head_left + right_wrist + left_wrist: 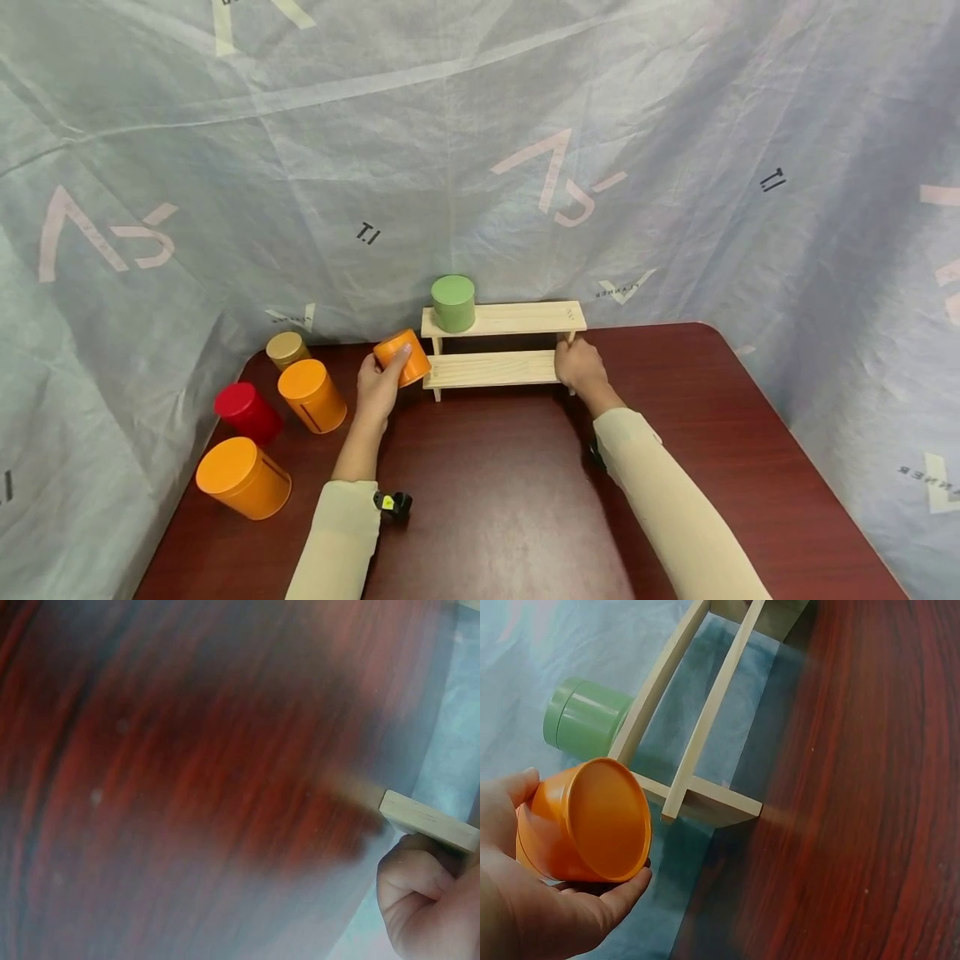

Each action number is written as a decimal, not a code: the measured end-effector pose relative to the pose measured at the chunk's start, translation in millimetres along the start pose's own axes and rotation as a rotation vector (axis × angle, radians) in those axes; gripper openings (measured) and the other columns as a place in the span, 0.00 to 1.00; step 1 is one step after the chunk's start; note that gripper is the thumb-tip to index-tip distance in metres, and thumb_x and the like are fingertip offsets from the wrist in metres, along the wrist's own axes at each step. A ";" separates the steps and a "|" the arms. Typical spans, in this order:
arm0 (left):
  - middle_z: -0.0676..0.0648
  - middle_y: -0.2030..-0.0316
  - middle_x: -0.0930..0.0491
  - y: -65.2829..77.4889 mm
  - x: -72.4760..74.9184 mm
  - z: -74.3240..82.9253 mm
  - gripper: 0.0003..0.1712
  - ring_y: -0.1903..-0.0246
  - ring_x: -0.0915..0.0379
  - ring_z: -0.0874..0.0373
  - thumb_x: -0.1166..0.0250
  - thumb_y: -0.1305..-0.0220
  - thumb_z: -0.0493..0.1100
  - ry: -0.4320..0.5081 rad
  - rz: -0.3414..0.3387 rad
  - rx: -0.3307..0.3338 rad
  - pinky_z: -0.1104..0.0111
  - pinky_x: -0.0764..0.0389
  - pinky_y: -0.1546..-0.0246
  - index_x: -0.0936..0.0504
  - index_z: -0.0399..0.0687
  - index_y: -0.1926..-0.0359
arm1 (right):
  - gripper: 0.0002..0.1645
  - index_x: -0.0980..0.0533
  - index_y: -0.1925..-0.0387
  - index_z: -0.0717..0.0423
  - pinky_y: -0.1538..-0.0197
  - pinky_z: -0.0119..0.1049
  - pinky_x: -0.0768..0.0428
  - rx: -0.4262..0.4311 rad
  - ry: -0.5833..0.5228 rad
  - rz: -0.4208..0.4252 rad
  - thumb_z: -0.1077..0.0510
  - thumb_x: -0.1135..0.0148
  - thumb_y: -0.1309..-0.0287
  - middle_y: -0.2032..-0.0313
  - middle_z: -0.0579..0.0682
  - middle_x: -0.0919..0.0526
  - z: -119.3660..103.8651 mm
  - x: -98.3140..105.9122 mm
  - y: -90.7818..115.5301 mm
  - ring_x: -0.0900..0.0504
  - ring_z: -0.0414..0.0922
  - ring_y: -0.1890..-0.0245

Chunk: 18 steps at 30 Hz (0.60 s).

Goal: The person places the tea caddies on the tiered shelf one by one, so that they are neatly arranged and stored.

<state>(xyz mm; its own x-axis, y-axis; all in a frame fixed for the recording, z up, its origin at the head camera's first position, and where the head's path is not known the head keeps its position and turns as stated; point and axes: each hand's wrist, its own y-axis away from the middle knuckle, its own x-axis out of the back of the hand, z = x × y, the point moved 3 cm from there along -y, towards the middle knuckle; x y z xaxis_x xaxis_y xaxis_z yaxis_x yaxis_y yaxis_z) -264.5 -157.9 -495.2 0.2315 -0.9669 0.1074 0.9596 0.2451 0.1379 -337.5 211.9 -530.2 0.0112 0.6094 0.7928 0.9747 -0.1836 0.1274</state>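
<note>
While left hand [377,390] grips tilted orange tin [609,821], right hand [581,367] holds 2-tier shelf [495,368].

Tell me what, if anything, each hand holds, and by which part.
Left hand: an orange tin, gripped around its side. Right hand: apparently the wooden shelf, by its right end.

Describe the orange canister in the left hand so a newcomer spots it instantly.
Toward the back of the dark red table stands a two-tier wooden shelf. By its left end, the left hand grips the orange canister. Unlike the two other orange canisters, it is held, not standing.
</note>
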 end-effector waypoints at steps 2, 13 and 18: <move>0.36 0.36 0.25 1.3 -0.8 1.5 0.46 0.40 0.25 0.45 0.34 0.30 0.68 -0.004 -0.008 -0.006 0.55 0.25 0.36 0.33 0.40 0.28 | 0.35 0.25 0.53 0.63 0.75 0.43 0.20 -0.002 0.003 -0.003 0.41 0.72 0.21 0.72 0.62 0.18 0.2 0.2 -0.2 0.19 0.52 0.86; 0.37 0.36 0.24 6.0 -2.3 6.4 0.46 0.40 0.24 0.45 0.33 0.30 0.67 -0.021 -0.041 -0.020 0.58 0.23 0.38 0.34 0.41 0.27 | 0.34 0.25 0.51 0.64 0.69 0.46 0.17 0.015 0.004 0.002 0.42 0.70 0.22 0.72 0.62 0.18 -1.4 4.4 -0.2 0.18 0.54 0.82; 0.37 0.37 0.23 9.8 -2.9 7.4 0.44 0.41 0.23 0.46 0.32 0.30 0.65 -0.024 -0.047 -0.034 0.60 0.22 0.41 0.33 0.41 0.28 | 0.35 0.25 0.51 0.64 0.64 0.50 0.15 0.020 0.012 0.006 0.42 0.71 0.22 0.71 0.63 0.18 -0.5 1.4 1.1 0.18 0.55 0.80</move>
<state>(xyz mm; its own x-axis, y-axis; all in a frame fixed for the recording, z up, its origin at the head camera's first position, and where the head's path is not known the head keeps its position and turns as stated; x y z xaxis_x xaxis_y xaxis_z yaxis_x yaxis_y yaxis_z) -256.9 -152.1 -486.9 0.1824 -0.9753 0.1248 0.9744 0.1963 0.1100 -336.5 212.2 -528.7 0.0142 0.5990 0.8006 0.9789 -0.1716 0.1111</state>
